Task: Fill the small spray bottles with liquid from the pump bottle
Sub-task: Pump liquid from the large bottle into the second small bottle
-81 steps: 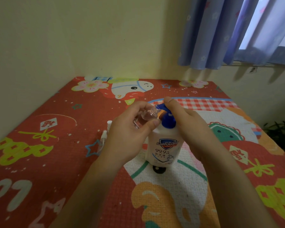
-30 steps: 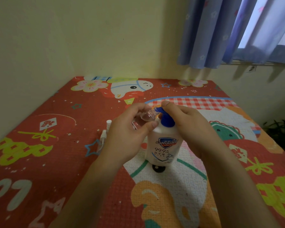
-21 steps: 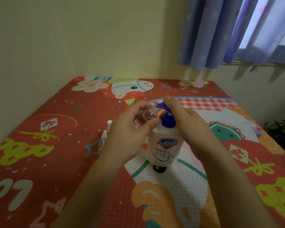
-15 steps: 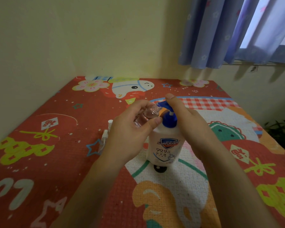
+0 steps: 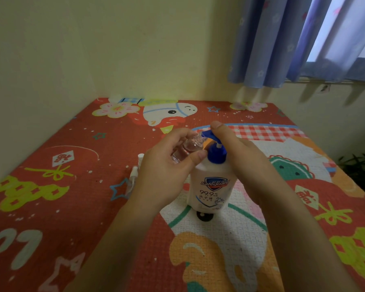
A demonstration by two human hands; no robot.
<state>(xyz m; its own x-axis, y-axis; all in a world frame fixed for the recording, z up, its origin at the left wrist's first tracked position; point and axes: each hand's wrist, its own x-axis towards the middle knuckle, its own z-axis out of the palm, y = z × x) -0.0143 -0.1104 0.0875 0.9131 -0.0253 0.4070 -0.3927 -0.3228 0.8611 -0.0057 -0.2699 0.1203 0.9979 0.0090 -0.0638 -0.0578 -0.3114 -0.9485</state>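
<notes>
A white pump bottle (image 5: 211, 186) with a blue pump head (image 5: 214, 142) stands upright in the middle of the mat. My left hand (image 5: 167, 171) grips a small clear spray bottle (image 5: 188, 147), tilted with its open mouth at the pump's nozzle. My right hand (image 5: 240, 152) rests on top of the pump head with straight fingers. The pump stem is raised. A second small spray bottle (image 5: 133, 180) lies on the mat left of my left hand, partly hidden by it.
A colourful red cartoon mat (image 5: 72, 186) covers the surface. Yellow walls stand close on the left and behind. Blue curtains (image 5: 282, 43) hang at the back right. A white spray cap (image 5: 141, 157) lies by the second bottle. A dark plant (image 5: 360, 167) is at the right edge.
The pump head was pressed down a second ago and has risen again, with my right hand following it up. My left hand keeps the small bottle at the nozzle.
</notes>
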